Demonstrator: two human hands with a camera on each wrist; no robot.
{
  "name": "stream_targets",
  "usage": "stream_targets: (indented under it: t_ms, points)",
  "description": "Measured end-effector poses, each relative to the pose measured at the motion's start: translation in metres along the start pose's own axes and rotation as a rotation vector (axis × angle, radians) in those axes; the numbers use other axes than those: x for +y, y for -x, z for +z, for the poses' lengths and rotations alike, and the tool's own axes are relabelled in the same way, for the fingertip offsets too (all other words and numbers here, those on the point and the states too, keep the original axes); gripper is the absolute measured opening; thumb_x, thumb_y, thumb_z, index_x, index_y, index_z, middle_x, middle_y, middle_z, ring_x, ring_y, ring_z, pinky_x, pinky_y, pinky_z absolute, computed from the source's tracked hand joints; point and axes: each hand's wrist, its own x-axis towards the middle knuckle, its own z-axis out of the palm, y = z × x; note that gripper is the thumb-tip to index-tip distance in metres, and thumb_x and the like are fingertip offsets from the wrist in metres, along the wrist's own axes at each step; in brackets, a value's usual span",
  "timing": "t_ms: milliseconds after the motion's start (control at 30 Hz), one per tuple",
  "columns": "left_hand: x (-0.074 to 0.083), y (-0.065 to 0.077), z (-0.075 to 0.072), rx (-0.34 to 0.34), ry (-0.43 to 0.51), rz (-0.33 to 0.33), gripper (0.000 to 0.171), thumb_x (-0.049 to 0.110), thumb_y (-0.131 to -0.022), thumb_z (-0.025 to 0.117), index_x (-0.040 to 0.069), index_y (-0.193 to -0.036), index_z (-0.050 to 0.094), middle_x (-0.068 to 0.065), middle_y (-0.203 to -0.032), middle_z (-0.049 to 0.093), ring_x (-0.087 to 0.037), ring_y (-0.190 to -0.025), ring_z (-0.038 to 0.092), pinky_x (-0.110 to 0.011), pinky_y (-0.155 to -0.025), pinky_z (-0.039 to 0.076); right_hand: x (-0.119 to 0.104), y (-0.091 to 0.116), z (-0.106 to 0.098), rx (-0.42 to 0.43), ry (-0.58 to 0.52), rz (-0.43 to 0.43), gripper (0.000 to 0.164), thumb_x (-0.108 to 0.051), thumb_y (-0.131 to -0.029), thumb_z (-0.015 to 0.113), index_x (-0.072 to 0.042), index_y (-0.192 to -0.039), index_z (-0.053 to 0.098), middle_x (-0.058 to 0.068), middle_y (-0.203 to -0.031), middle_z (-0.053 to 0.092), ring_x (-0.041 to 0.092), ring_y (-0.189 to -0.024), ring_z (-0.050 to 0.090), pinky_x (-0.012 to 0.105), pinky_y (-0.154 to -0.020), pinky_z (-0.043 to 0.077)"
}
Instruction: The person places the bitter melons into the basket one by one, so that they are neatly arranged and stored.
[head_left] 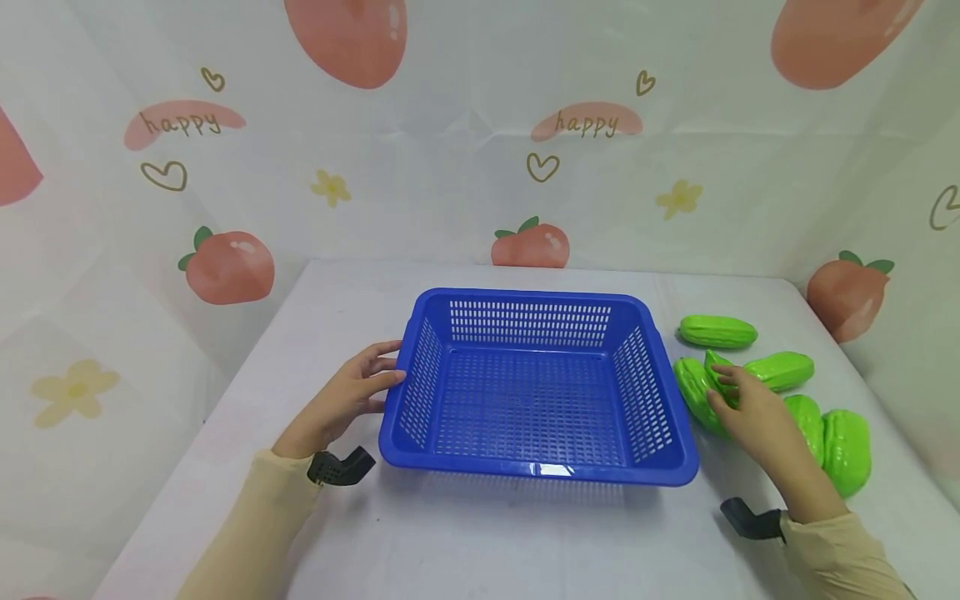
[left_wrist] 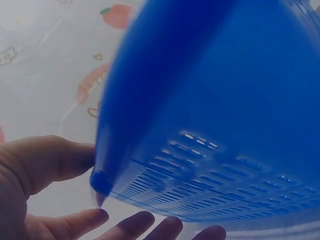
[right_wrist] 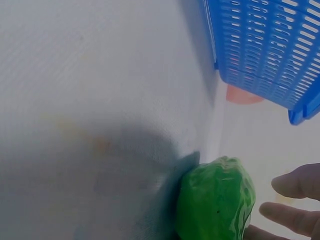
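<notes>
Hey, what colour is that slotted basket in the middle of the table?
The basket is deep blue, showing best in the head view.

Pale backdrop hung behind the white tabletop and down both sides, with faint creases across it. Two large fruit prints were cut off by the head view's top edge. Lower down, a leafy fruit print showed at left, a similar one sat just above the tabletop's far edge, and another was at right. Two pink patches read "happy" (brown script, all lower case). Outlined hearts and yellow flowers were scattered between.
</notes>
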Motion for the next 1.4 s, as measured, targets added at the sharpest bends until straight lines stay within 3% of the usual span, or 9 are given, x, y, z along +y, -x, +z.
stream_targets:
  t_ms: [400,767,1100,1400]
  points:
    - [-0.0019,-0.0022,0.0007,-0.015,0.020,-0.025,0.072,0.029,-0.095,0.061,0.011,-0.153,0.021,-0.024,-0.142,0.046,-0.037,-0.119,0.057,-0.058,-0.098,0.046,0.0019,-0.0029,0.0004,-0.053,0.018,0.023,0.054,-0.020,-0.095,0.056,0.008,-0.138,0.040,0.040,-0.129,0.047,0.055,-0.111,0.051,0.065,-0.082,0.045]
    - [-0.0031,-0.0035,-0.0032,-0.094,0.110,-0.036,0.072,0.028,-0.096,0.060,0.010,-0.153,0.020,-0.026,-0.141,0.047,-0.029,-0.112,0.061,-0.053,-0.095,0.050,-0.0026,-0.0037,0.0003,-0.088,0.042,0.050,0.059,-0.020,-0.092,0.062,0.009,-0.137,0.039,0.041,-0.130,0.045,0.059,-0.118,0.043,0.069,-0.091,0.039]
    - [-0.0030,-0.0032,-0.0014,-0.088,0.130,-0.039,0.075,0.029,-0.095,0.061,0.012,-0.154,0.019,-0.024,-0.145,0.044,-0.035,-0.122,0.055,-0.053,-0.096,0.050,-0.0005,-0.0039,0.0041,-0.106,0.069,0.074,0.065,-0.019,-0.087,0.068,0.011,-0.137,0.038,0.040,-0.132,0.042,0.059,-0.120,0.040,0.070,-0.094,0.037]
    - [-0.0038,-0.0026,-0.0010,-0.086,0.148,-0.048,0.077,0.030,-0.095,0.062,0.013,-0.155,0.017,-0.024,-0.145,0.043,-0.034,-0.120,0.057,-0.051,-0.094,0.052,0.0001,-0.0052,0.0045,-0.126,0.080,0.086,0.068,-0.016,-0.086,0.071,0.012,-0.137,0.036,0.042,-0.134,0.037,0.060,-0.122,0.035,0.071,-0.096,0.035]
